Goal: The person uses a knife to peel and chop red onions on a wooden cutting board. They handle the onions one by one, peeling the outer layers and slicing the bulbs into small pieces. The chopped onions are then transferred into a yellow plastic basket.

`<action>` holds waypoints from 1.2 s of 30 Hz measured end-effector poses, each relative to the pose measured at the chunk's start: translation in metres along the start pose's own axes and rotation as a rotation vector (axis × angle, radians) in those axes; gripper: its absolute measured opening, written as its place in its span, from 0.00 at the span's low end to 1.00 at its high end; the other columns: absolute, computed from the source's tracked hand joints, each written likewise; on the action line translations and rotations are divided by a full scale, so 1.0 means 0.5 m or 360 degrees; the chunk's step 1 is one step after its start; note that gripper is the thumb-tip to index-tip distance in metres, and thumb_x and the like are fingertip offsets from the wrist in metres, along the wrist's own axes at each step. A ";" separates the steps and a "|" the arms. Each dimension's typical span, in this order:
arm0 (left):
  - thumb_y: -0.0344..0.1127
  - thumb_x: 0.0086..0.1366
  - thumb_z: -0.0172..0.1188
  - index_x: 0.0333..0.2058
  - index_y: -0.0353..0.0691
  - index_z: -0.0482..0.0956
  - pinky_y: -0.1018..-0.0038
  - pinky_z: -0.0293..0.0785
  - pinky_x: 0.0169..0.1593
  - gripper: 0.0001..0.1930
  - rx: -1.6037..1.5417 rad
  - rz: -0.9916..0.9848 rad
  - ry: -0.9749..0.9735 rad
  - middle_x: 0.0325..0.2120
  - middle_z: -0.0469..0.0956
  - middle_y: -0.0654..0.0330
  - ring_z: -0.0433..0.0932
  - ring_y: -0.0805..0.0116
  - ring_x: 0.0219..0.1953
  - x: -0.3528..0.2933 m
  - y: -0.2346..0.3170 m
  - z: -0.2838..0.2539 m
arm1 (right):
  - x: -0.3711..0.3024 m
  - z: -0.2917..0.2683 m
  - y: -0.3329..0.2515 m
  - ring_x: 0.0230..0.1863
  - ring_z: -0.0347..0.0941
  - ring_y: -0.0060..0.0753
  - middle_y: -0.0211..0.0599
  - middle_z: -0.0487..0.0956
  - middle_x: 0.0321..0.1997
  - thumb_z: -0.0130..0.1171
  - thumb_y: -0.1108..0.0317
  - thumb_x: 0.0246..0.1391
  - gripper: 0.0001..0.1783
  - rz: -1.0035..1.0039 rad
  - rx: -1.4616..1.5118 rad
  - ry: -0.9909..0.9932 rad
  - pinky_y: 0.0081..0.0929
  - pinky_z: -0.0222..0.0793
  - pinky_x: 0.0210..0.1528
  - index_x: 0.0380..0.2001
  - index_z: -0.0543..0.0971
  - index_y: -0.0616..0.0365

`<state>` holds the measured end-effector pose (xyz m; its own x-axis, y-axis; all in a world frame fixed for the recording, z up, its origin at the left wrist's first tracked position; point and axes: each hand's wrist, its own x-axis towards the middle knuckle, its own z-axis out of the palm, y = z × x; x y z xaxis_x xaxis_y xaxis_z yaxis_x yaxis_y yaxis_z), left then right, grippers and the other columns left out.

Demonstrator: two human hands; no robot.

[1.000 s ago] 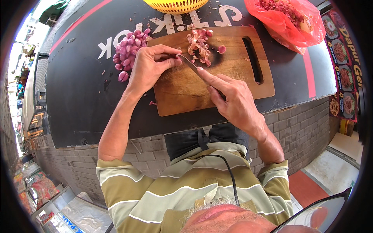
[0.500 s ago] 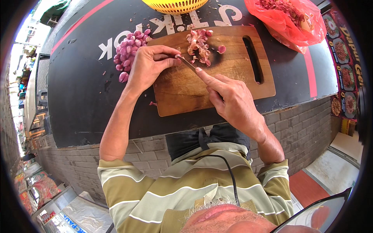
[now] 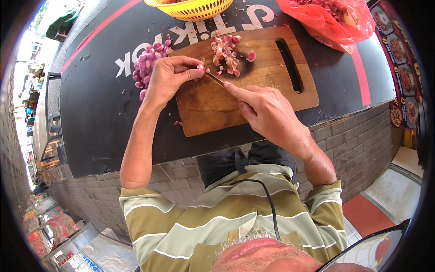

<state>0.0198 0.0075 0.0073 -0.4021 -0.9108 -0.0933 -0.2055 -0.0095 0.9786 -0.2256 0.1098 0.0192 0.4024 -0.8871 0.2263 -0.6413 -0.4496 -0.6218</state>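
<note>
Between the fingertips of my left hand (image 3: 174,77) is a small shallot (image 3: 200,67), pinched above the left part of a wooden cutting board (image 3: 204,113). My right hand (image 3: 267,109) grips a small knife (image 3: 214,79), index finger stretched along its back, the handle hidden in my palm. The blade's tip is close to the shallot; whether it touches I cannot tell. Papery shallot skins (image 3: 225,52) lie in a heap on the board's far side, with a loose purple piece (image 3: 251,56) beside them. A pile of peeled shallots (image 3: 147,63) rests on the table left of the board, partly behind my left hand.
A yellow perforated basket (image 3: 195,10) stands at the table's far edge. At the far right, a red plastic bag (image 3: 326,22) holds more skins. The black table (image 3: 99,122) carries scattered bits of peel. A handle slot cuts through the board's right end.
The view has shifted a little, so the table and board sit slightly further left. The shallot has turned in my left fingertips, and the knife tip has drawn slightly away from it.
</note>
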 end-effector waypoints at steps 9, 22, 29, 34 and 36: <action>0.25 0.59 0.68 0.40 0.31 0.82 0.81 0.79 0.40 0.10 -0.0347 0.0113 0.0051 0.34 0.84 0.58 0.82 0.75 0.35 -0.002 -0.007 0.005 | 0.049 -0.038 -0.011 0.29 0.74 0.33 0.41 0.76 0.28 0.51 0.81 0.56 0.25 0.0312 0.0850 0.0115 0.33 0.69 0.33 0.58 0.71 0.59; 0.28 0.56 0.71 0.40 0.35 0.84 0.76 0.77 0.47 0.12 -0.0407 0.0069 0.0311 0.34 0.85 0.61 0.82 0.75 0.38 -0.001 -0.009 0.004 | 0.199 -0.039 0.014 0.29 0.69 0.12 0.26 0.80 0.34 0.52 0.71 0.66 0.17 0.0316 0.1251 -0.0385 0.13 0.67 0.28 0.55 0.79 0.58; 0.23 0.58 0.68 0.40 0.34 0.83 0.77 0.81 0.40 0.10 -0.0515 0.0201 0.0347 0.34 0.84 0.60 0.82 0.75 0.36 -0.008 -0.001 0.017 | 0.187 -0.028 0.034 0.27 0.63 0.14 0.24 0.75 0.29 0.57 0.70 0.63 0.21 0.0181 0.0985 -0.0396 0.19 0.64 0.29 0.59 0.75 0.59; 0.21 0.59 0.66 0.40 0.33 0.82 0.78 0.82 0.32 0.09 -0.0446 0.0209 0.0353 0.33 0.84 0.59 0.83 0.75 0.34 -0.014 0.004 0.028 | 0.185 -0.032 0.027 0.27 0.61 0.16 0.28 0.74 0.29 0.60 0.70 0.60 0.24 0.0235 0.1078 -0.0436 0.20 0.63 0.31 0.60 0.74 0.60; 0.21 0.58 0.66 0.39 0.33 0.82 0.79 0.82 0.33 0.09 -0.0456 0.0193 0.0369 0.32 0.84 0.60 0.82 0.76 0.33 -0.015 0.007 0.030 | 0.184 -0.028 0.025 0.28 0.63 0.18 0.30 0.77 0.31 0.61 0.70 0.60 0.23 0.0209 0.1069 -0.0396 0.21 0.65 0.33 0.58 0.75 0.61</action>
<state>0.0087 0.0206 0.0088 -0.1890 -0.9813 0.0378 0.1017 0.0187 0.9946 -0.2059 0.0211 0.0428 0.5374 -0.8432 -0.0094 -0.1875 -0.1087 -0.9762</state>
